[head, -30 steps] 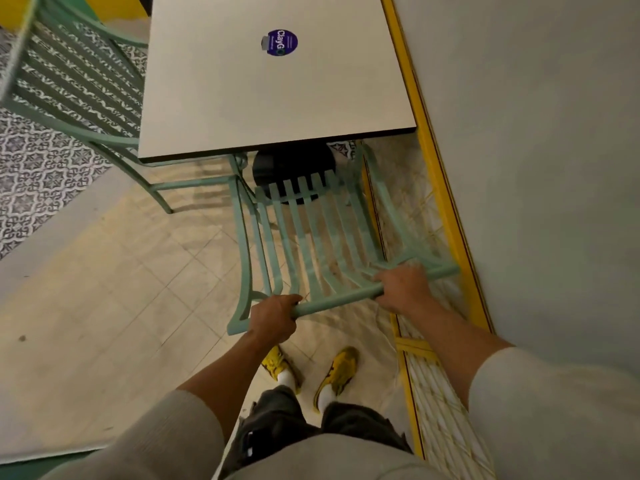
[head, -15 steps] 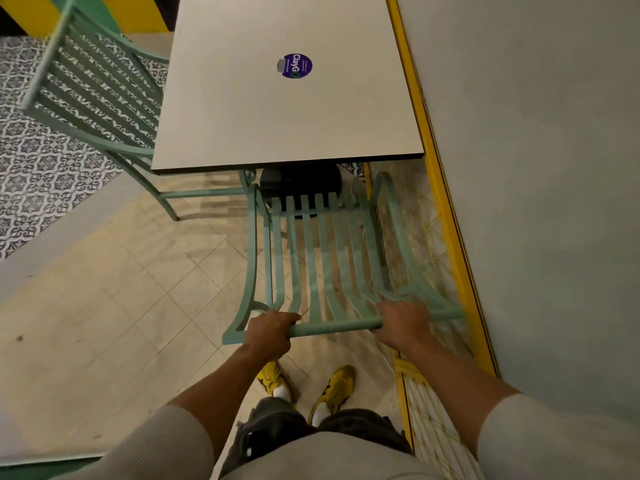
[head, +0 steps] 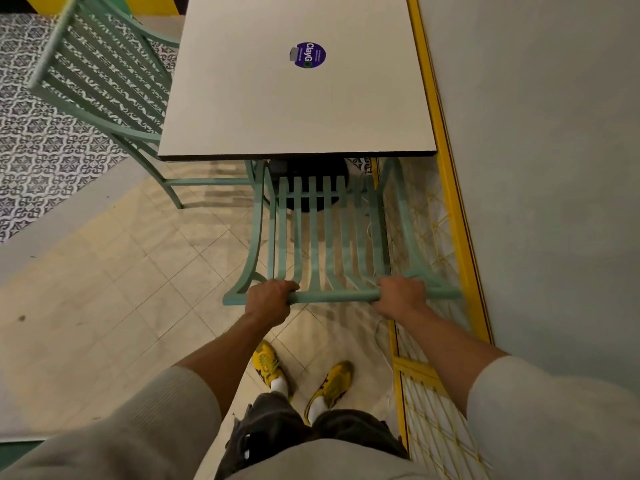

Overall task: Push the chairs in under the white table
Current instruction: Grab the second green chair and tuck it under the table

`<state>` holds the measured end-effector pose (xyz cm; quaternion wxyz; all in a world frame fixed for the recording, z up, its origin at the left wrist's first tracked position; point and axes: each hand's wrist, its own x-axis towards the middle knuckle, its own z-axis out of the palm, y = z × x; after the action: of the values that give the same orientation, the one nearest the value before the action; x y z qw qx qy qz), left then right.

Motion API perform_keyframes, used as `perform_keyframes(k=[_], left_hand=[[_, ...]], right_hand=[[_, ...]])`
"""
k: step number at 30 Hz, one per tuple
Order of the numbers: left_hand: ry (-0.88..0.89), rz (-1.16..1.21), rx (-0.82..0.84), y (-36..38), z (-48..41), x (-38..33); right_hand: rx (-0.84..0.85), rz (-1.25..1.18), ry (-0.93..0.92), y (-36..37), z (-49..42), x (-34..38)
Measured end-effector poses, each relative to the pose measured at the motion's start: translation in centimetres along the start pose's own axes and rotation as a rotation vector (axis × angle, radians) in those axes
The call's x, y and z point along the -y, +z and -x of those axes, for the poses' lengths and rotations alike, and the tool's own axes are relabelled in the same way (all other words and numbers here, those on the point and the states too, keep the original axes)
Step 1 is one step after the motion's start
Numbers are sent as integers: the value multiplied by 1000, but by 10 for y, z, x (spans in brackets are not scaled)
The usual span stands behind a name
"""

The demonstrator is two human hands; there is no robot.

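A mint-green slatted chair (head: 332, 237) stands in front of me, its seat partly hidden under the near edge of the white table (head: 294, 109). My left hand (head: 268, 301) and my right hand (head: 400, 296) both grip the top rail of its backrest, one toward each end. The rail runs level and square to the table edge. A second mint-green chair (head: 100, 74) stands at the table's left side, its seat partly under the tabletop.
A pale wall (head: 540, 150) with a yellow strip (head: 450, 174) runs close along the right of the chair and table. A black table base (head: 311, 178) shows behind the chair slats. My yellow shoes (head: 301, 375) stand on beige tiles just behind the chair.
The chair has straightened from a skewed angle to square with the table, and its rail has moved nearer to me in view. Both hands kept their grip.
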<state>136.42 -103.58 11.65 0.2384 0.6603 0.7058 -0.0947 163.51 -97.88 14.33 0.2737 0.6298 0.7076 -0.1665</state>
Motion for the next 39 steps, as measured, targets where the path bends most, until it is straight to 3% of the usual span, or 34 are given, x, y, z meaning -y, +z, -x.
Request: perform_keyframes(k=[26, 33, 39], left_hand=[[-92, 78, 32, -14, -13, -14], [-58, 5, 35, -34, 8, -10], [-91, 56, -14, -60, 42, 42]], right_hand=[[-18, -1, -4, -10, -10, -6], [19, 24, -166, -21, 5, 8], [24, 27, -380, -54, 13, 69]])
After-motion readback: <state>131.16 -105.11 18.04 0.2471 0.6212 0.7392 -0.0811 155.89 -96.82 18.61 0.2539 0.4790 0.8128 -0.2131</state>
